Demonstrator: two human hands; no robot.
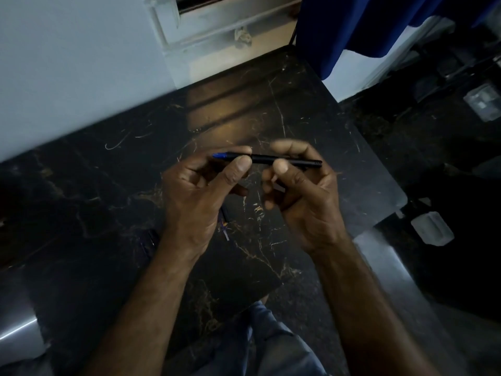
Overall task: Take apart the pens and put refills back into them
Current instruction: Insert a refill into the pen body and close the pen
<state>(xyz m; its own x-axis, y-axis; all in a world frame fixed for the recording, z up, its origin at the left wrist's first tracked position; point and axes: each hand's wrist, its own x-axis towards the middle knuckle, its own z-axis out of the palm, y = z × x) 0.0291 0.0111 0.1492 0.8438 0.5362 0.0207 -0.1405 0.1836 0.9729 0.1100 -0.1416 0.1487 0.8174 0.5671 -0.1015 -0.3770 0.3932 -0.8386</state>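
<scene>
A black pen (261, 159) with a blue tip at its left end is held level above the dark marble table (108, 185). My left hand (200, 196) pinches the blue-tipped end between thumb and forefinger. My right hand (301, 191) grips the black barrel near its ridged right end. Below my left hand, on the table, lies another pen part (225, 223), mostly hidden by the hand. A further dark pen (151, 240) lies at my left wrist, hard to make out.
A pale wall (67, 63) borders the table at the back left. A blue cloth (366, 28) hangs at the top right. The table's right edge drops to a dark floor with a clear plastic box (432, 227). My blue trouser leg (271, 343) shows below.
</scene>
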